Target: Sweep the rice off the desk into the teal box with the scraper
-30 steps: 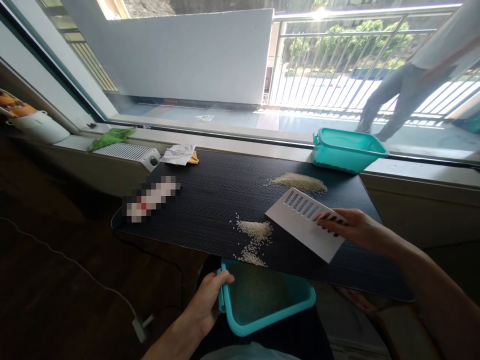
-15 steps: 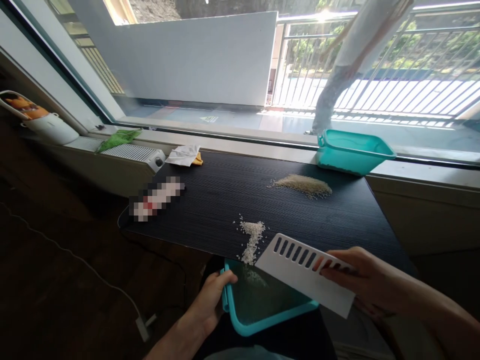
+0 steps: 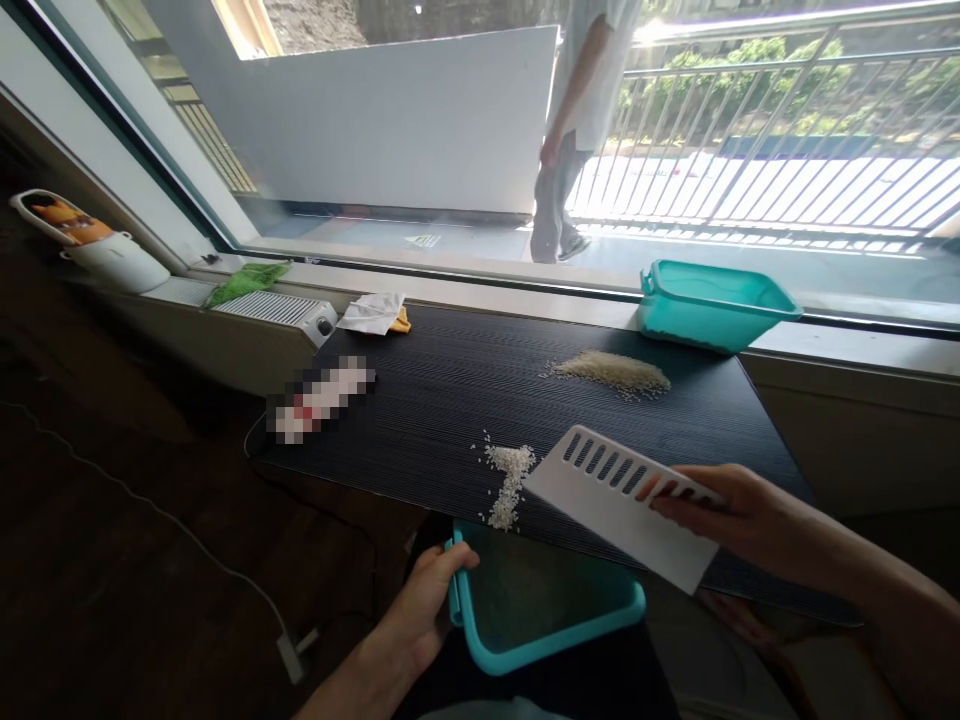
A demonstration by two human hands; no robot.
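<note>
My right hand [image 3: 720, 515] grips a white slotted scraper [image 3: 615, 500], tilted, with its left edge on the black table [image 3: 450, 400] beside a small strip of rice [image 3: 506, 480] near the front edge. My left hand [image 3: 427, 605] holds the rim of a teal tub [image 3: 547, 610] just below that edge, with rice inside it. A second rice pile [image 3: 615, 372] lies at the back right, in front of another teal tub [image 3: 709, 303] on the sill.
A crumpled white paper [image 3: 371, 312] lies at the table's back left, a blurred white object [image 3: 322, 398] at its left. A radiator [image 3: 277, 308] with a green cloth [image 3: 244, 280] stands left. A person [image 3: 574, 130] walks on the balcony beyond the window. A white cable [image 3: 150, 520] crosses the floor.
The scraper swept part of the near rice over the edge into the tub, then moved back up onto the table. The person outside walked left.
</note>
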